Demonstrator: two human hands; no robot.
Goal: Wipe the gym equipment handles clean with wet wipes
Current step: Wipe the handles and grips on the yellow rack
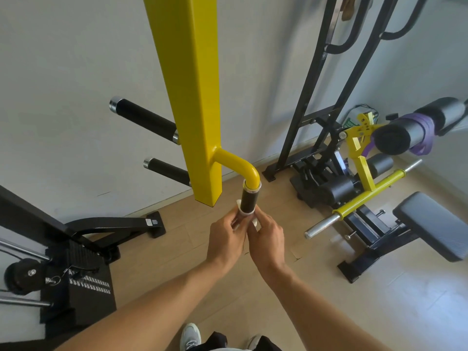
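Left hand (225,236) and right hand (266,236) are both pinching the white wet wipe (244,214) around the black foam handle (248,198), apparently ensuring full contact.

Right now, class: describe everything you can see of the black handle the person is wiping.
The black handle is a short, matte, rubbery-looking cylinder hanging from a curved yellow tube on the yellow post, with a pale collar at its top. A white wet wipe wraps its lower end, held by the left hand and right hand.
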